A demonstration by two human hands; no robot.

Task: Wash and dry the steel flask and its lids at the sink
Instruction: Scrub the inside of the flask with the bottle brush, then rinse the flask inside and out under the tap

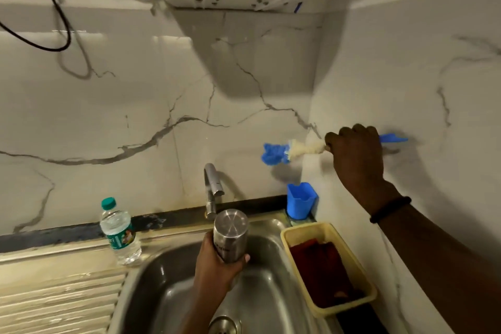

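Left hand grips the steel flask upright over the sink; right hand, up-right of it, holds the bottle brush level.

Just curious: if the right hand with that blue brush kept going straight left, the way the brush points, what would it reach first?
Probably the back wall: the bottle brush in the right hand points left above the tap, though depth is unclear.
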